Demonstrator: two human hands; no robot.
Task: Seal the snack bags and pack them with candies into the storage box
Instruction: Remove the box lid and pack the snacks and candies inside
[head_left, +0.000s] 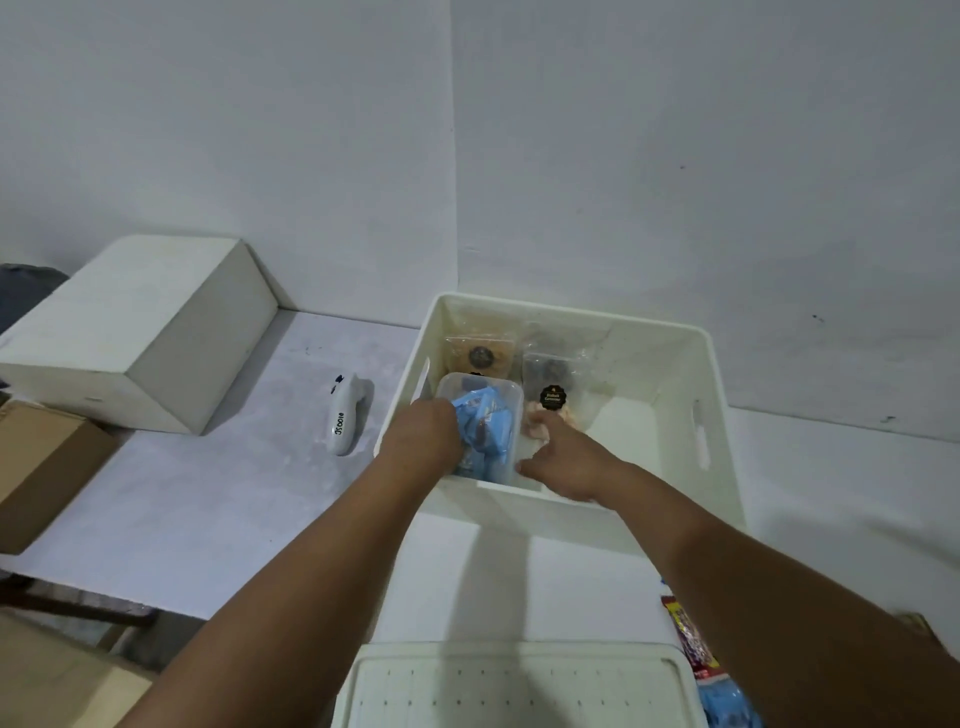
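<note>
A white storage box (675, 374) stands on the table against the wall. Inside it lie two clear snack bags with dark round labels, one orange-tinted (480, 353) and one (553, 384) to its right. A small clear container (501, 395) full of blue candy packs (483, 421) sits in the box's near left corner. My left hand (423, 436) holds the container's left side, fingers curled over its edge among the packs. My right hand (563, 454) reaches into the box and touches the container's right side, thumb against its near corner.
A white handheld sealer (345, 415) lies on the table left of the box. A white block (135, 332) and a cardboard box (41, 467) stand at the left. A white perforated lid (519, 686) lies near me, with more candy packs (696, 639) at its right.
</note>
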